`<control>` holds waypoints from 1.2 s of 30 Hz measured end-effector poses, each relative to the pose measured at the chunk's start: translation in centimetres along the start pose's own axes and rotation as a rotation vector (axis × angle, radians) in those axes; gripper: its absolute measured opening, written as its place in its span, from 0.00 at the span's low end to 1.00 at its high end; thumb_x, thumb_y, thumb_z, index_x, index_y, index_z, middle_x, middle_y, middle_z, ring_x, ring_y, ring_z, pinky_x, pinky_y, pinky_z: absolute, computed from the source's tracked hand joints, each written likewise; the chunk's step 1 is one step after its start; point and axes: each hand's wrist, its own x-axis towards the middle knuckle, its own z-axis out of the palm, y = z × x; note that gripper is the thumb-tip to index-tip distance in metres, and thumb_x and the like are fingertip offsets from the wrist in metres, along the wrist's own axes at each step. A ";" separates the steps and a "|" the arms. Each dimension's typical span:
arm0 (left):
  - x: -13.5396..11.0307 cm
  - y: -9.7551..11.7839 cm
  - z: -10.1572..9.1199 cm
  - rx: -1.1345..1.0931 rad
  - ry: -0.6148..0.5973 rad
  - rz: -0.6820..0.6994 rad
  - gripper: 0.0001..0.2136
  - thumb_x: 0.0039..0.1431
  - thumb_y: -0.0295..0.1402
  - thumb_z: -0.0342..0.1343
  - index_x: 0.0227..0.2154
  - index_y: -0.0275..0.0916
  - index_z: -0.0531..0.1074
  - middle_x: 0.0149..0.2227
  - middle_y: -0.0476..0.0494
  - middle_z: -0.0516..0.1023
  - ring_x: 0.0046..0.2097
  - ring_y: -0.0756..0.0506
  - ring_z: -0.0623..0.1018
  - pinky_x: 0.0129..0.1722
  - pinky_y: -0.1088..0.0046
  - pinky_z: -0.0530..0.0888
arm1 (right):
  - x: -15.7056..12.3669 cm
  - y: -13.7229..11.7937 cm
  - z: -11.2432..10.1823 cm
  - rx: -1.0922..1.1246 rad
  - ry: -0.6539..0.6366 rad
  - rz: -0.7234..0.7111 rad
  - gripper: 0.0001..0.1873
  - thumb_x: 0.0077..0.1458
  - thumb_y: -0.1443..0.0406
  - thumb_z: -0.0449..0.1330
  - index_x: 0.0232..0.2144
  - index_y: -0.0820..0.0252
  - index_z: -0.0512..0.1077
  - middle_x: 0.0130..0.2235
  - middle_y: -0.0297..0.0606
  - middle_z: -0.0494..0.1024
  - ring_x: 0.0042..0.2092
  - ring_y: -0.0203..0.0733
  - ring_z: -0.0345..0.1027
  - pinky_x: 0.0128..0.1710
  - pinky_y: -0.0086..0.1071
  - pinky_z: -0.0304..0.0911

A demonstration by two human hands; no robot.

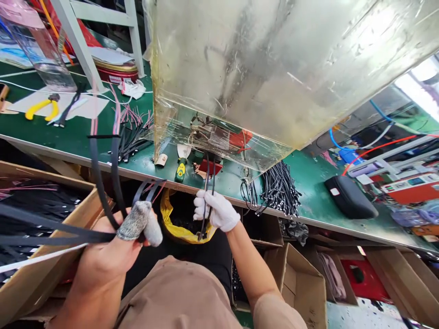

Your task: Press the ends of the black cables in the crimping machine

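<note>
My left hand [116,244], with grey knitted covers on its finger and thumb, is closed around several flat black cables [115,180]. Their upper ends show thin pink wires, and other lengths run out to the left. My right hand [221,212], in a white glove, pinches two thin black cables [207,171] over the opening of a yellow-lined bin [167,214]. Those cables reach up to a small red block [213,166] at the bench edge, beneath a clear plastic shield [240,77]. Just left of the block lies a yellow-green screwdriver [180,169].
The cloudy shield overhangs the green bench [312,201]. Black cable bundles lie at right [280,189] and left [132,137]. Yellow-handled pliers [43,108] rest far left. Cardboard boxes stand at left [65,246] and lower right [303,283]. A black case [350,196] lies at right.
</note>
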 end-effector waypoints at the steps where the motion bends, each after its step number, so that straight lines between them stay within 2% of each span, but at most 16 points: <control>1: 0.4 0.6 0.8 -0.027 0.015 0.020 0.25 0.38 0.58 0.73 0.10 0.45 0.72 0.10 0.49 0.63 0.14 0.50 0.62 0.11 0.72 0.63 | 0.9 -1.1 0.5 0.016 -0.028 -0.016 0.23 0.57 0.52 0.71 0.43 0.58 0.68 0.31 0.31 0.73 0.28 0.33 0.65 0.34 0.35 0.71; 3: 0.8 1.2 1.9 -0.062 0.042 0.041 0.24 0.33 0.56 0.76 0.10 0.45 0.72 0.10 0.49 0.64 0.15 0.50 0.64 0.12 0.73 0.64 | 2.9 -3.1 1.2 0.061 -0.080 -0.060 0.17 0.60 0.55 0.69 0.38 0.58 0.67 0.29 0.28 0.67 0.26 0.31 0.58 0.31 0.31 0.69; 5: 0.9 1.1 2.2 -0.067 0.051 0.020 0.25 0.32 0.57 0.77 0.10 0.44 0.73 0.12 0.47 0.67 0.17 0.50 0.66 0.12 0.74 0.64 | 4.8 -4.7 1.7 0.121 -0.116 -0.102 0.13 0.63 0.60 0.66 0.34 0.59 0.66 0.28 0.27 0.64 0.25 0.31 0.53 0.29 0.29 0.67; 8: 1.0 0.2 1.7 -0.088 0.049 -0.044 0.24 0.33 0.56 0.77 0.11 0.42 0.74 0.13 0.47 0.68 0.18 0.50 0.67 0.13 0.75 0.66 | 6.7 -6.0 2.0 0.206 -0.096 -0.108 0.10 0.68 0.66 0.57 0.32 0.60 0.66 0.27 0.29 0.64 0.25 0.31 0.54 0.27 0.26 0.66; 11: 1.1 -0.5 1.3 -0.090 0.027 -0.099 0.25 0.34 0.56 0.77 0.12 0.41 0.74 0.15 0.48 0.68 0.20 0.50 0.68 0.16 0.76 0.67 | 7.6 -6.7 2.1 0.268 -0.034 -0.070 0.14 0.72 0.68 0.48 0.33 0.62 0.68 0.28 0.31 0.67 0.26 0.32 0.58 0.28 0.26 0.68; 14: 1.1 -0.6 1.2 -0.078 0.029 -0.118 0.27 0.34 0.57 0.76 0.10 0.40 0.72 0.15 0.48 0.68 0.21 0.51 0.68 0.16 0.77 0.68 | 7.8 -7.3 2.4 0.282 0.051 -0.033 0.18 0.74 0.69 0.42 0.35 0.63 0.68 0.28 0.33 0.69 0.27 0.33 0.62 0.29 0.27 0.71; 17: 1.1 -0.5 1.3 -0.080 0.053 -0.124 0.26 0.33 0.57 0.76 0.11 0.40 0.73 0.15 0.48 0.68 0.21 0.50 0.67 0.16 0.76 0.67 | 7.9 -7.8 2.9 0.271 0.136 -0.016 0.20 0.74 0.68 0.40 0.36 0.62 0.69 0.26 0.33 0.70 0.25 0.33 0.63 0.28 0.27 0.72; 22: 0.9 -0.2 1.4 -0.071 0.055 -0.115 0.23 0.36 0.52 0.76 0.12 0.42 0.73 0.15 0.48 0.68 0.22 0.49 0.66 0.17 0.74 0.66 | 7.9 -8.3 3.2 0.267 0.128 0.005 0.21 0.74 0.68 0.39 0.34 0.61 0.67 0.23 0.31 0.68 0.23 0.33 0.62 0.27 0.26 0.73; 26: 0.8 0.3 1.5 -0.047 0.047 -0.119 0.19 0.37 0.47 0.77 0.13 0.44 0.74 0.15 0.48 0.67 0.21 0.48 0.65 0.17 0.71 0.66 | 8.0 -8.4 3.2 0.274 0.172 -0.008 0.17 0.73 0.69 0.43 0.34 0.60 0.67 0.23 0.30 0.68 0.23 0.33 0.64 0.27 0.25 0.73; 30: 0.5 0.5 1.6 -0.059 0.055 -0.133 0.20 0.34 0.50 0.78 0.12 0.45 0.74 0.14 0.47 0.67 0.20 0.48 0.65 0.15 0.71 0.65 | 8.1 -8.8 3.4 0.290 0.224 0.012 0.16 0.73 0.70 0.43 0.36 0.62 0.68 0.24 0.30 0.70 0.23 0.33 0.65 0.27 0.25 0.73; 33: 0.4 0.4 1.4 -0.051 0.051 -0.149 0.23 0.31 0.55 0.77 0.11 0.44 0.74 0.14 0.47 0.67 0.19 0.48 0.66 0.15 0.72 0.65 | 7.6 -8.8 3.2 0.275 0.146 0.009 0.18 0.74 0.68 0.41 0.35 0.60 0.67 0.23 0.30 0.68 0.22 0.32 0.63 0.27 0.25 0.73; 36: 0.2 -0.1 1.2 -0.016 0.039 -0.191 0.25 0.31 0.58 0.76 0.11 0.44 0.74 0.14 0.47 0.67 0.19 0.49 0.66 0.15 0.74 0.66 | 6.3 -7.2 2.0 0.181 0.004 0.039 0.19 0.76 0.61 0.41 0.35 0.59 0.67 0.25 0.30 0.69 0.24 0.33 0.65 0.29 0.26 0.73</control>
